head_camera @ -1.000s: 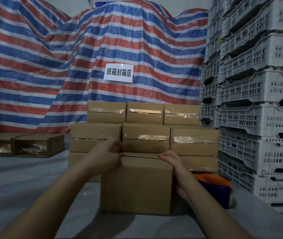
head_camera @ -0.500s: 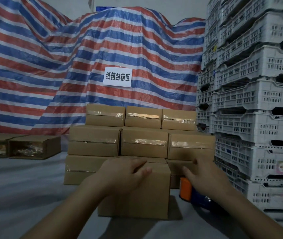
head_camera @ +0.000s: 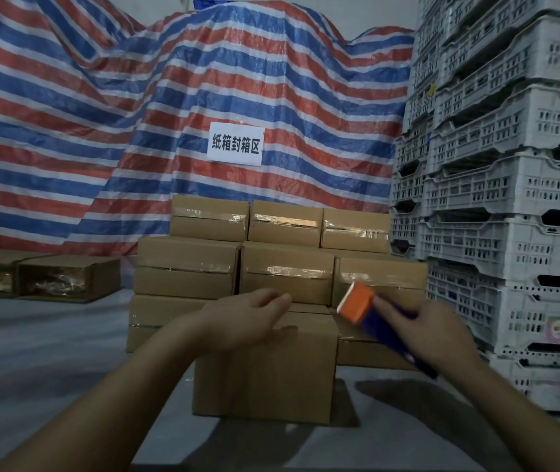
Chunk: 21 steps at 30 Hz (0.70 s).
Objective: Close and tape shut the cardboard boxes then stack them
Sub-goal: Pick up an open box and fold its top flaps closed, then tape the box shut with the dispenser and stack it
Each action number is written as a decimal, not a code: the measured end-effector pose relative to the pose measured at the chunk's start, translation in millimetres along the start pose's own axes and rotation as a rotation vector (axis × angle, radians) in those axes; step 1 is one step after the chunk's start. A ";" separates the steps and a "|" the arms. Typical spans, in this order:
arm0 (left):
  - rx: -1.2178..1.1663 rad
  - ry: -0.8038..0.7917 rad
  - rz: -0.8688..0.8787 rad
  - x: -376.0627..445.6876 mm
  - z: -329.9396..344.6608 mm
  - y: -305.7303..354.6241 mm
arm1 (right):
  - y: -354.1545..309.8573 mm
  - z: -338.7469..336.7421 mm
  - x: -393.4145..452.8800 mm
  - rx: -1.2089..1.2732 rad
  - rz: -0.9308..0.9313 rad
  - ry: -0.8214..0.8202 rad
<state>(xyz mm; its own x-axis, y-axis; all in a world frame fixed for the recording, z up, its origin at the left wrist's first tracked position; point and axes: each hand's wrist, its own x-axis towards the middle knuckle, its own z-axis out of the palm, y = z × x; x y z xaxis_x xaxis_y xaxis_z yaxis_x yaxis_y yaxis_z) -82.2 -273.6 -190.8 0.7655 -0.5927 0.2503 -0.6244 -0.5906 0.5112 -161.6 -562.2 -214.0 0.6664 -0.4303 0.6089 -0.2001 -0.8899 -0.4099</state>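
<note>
Pressing down on the top of the nearest cardboard box (head_camera: 265, 373), the left hand (head_camera: 244, 318) lies flat with its fingers straight and holds nothing. That box stands closed on the grey bench (head_camera: 50, 352), right in front of the stack of taped boxes (head_camera: 285, 264), which rises in three rows behind it. The right hand (head_camera: 421, 332) grips the blue handle of a tape dispenser (head_camera: 363, 308), fingers curled round it, the orange end raised and tilted toward the box's upper right corner; it is blurred, so whether it touches the box is hard to say. Two open boxes (head_camera: 43, 277) sit well apart at the far left. White plastic crates (head_camera: 510, 199) tower on the right, and a striped tarp (head_camera: 101, 114) with a white sign (head_camera: 236, 144) hangs behind.
</note>
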 end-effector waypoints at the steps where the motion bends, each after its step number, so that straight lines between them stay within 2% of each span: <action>1: -0.118 0.011 -0.016 -0.4 -3.2 -0.3 | -12.5 -10.6 10.6 0.139 -0.002 0.000; 4: -0.373 0.079 -0.055 -2.3 -10.7 -2.6 | -57.7 -39.3 39.9 0.540 0.013 -0.148; 7: -0.504 0.265 -0.106 -0.7 -12.8 -0.4 | -103.8 -46.7 60.1 0.794 -0.015 -0.447; 9: -0.624 0.336 -0.195 2.0 -15.2 4.1 | -126.3 -38.2 66.6 0.798 -0.019 -0.624; 11: -0.866 0.310 -0.255 2.1 -21.4 5.9 | -140.9 -26.0 68.9 0.756 -0.048 -0.723; 14: -1.134 0.223 -0.271 -3.9 -34.5 -2.3 | -149.9 -16.7 75.0 0.706 -0.100 -0.795; 21: -1.286 0.166 -0.267 -9.4 -46.1 0.0 | -152.4 -14.3 78.6 0.685 -0.124 -0.825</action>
<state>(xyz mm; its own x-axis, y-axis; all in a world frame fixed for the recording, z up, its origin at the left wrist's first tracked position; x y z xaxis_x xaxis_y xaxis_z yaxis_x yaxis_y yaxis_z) -82.2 -242.8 -155.3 0.9084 -0.4120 0.0708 0.0684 0.3135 0.9471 -89.0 -462.6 -94.1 0.9840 0.1200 0.1316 0.1758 -0.5359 -0.8258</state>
